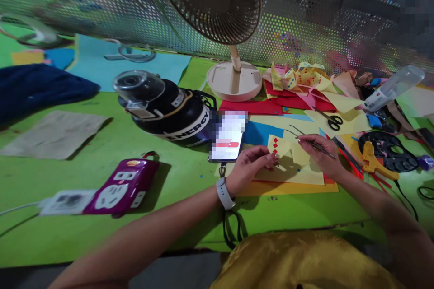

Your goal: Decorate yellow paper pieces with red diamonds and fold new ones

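My left hand [251, 167], with a pale watch band on the wrist, pinches the lower left edge of a small yellow paper piece [285, 146]. Red diamond shapes [275, 140] run in a column along that piece. In my right hand [321, 156] is a pair of slim metal tweezers [317, 145], closed in my fingers like a pen, tips pointing up and left above the paper piece. Whether the tips hold anything is too small to tell. Beneath both hands lie a yellow sheet [310, 176] and a blue paper [259, 132].
A phone [228, 137] and a large black bottle [172, 113] stand left of my hands. Scissors [330, 118], a yellow glue gun [376, 162] and a black palette [403, 156] lie right. Behind are a fan [233, 83] and paper scraps; a purple power strip [124, 187] lies left.
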### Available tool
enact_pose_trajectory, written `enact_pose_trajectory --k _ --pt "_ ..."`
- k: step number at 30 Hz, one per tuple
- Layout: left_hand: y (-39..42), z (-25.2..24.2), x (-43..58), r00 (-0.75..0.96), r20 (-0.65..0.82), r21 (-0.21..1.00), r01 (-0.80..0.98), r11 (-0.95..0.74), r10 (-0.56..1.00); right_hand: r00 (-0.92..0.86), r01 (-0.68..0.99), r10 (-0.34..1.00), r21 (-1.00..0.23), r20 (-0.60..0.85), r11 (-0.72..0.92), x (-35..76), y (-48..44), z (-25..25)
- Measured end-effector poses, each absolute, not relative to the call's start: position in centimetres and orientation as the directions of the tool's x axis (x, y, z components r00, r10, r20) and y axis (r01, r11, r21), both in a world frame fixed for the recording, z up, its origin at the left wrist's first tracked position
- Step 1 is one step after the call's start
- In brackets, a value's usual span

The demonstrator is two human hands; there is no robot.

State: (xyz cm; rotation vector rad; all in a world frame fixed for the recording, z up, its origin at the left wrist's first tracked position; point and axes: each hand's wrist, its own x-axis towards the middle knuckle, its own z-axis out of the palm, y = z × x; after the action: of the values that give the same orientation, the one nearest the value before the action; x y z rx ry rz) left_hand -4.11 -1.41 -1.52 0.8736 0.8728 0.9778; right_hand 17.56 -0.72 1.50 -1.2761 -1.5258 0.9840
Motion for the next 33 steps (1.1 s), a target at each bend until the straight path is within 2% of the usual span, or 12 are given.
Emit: enact_pose_trajectory --k 3,6,10,13,15,17,21,24,28,33 --pt "-1.5 -1.4 -4.2 0.382 -0.187 0.897 -0.309 0.315 0.905 -0.038 0.236 0.995 -0.967 0.094 0.101 17.1 -1.0 1.3" --pt "-1.7 -1.4 -4.0 0.412 -0.199 0.910 -0.258 0.324 0.889 -0.105 0.249 0.990 -0.961 0.095 0.119 16.5 -1.4 1.0" --pt "-1.9 -1.4 -3.9 0.347 -0.245 0.940 -0.144 0.309 0.905 -0.293 0.363 0.941 -0.891 0.168 0.272 16.2 -1.9 0.7" --pt "-1.9 -1.5 -3.7 0.306 -0.269 0.933 -0.154 0.326 0.914 -0.364 0.425 0.898 -0.815 0.245 0.395 16.7 -1.7 1.2" --pt "-1.8 -1.5 -3.6 0.289 -0.293 0.919 -0.177 0.351 0.911 -0.423 0.480 0.859 -0.733 0.289 0.482 17.6 -1.0 1.7" --pt "-1.7 -1.5 -3.6 0.264 -0.316 0.908 -0.193 0.371 0.911 -0.521 0.567 0.803 -0.587 0.288 0.578 18.7 -0.1 2.2" --pt "-1.5 -1.6 -3.5 0.247 -0.327 0.896 -0.225 0.382 0.912 -0.675 0.708 0.727 -0.165 0.124 0.686 20.8 1.3 2.2" --pt "-1.4 -1.7 -3.5 0.251 -0.335 0.878 -0.267 0.398 0.908 -0.720 0.693 0.693 0.050 0.017 0.719 21.6 1.5 1.5" --pt "-1.4 -1.8 -3.5 0.243 -0.326 0.888 -0.254 0.384 0.914 -0.712 0.697 0.701 0.169 0.048 0.696 22.2 1.0 0.9" --pt "-1.5 -1.8 -3.5 0.229 -0.309 0.903 -0.234 0.360 0.923 -0.703 0.711 0.700 0.151 0.127 0.686 23.7 -0.2 1.0"
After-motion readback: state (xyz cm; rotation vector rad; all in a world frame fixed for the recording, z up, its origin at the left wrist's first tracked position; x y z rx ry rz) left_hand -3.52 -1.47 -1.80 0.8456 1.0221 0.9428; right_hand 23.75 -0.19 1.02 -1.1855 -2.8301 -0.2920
